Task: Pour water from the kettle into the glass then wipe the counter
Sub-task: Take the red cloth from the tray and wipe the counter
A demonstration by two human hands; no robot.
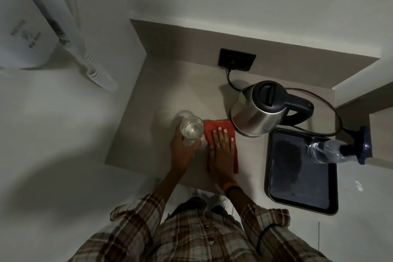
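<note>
Meanwhile, the glass (191, 127), with water in it, is gripped by the left hand (183, 147), fingers wrapped round its side. A red cloth (214, 132) is pressed flat on the counter (161, 95) under the right hand (222, 151), palm down and fingers spread. The kettle (258, 110) is set upright just beside the cloth, near a dark tray (270, 176).
</note>
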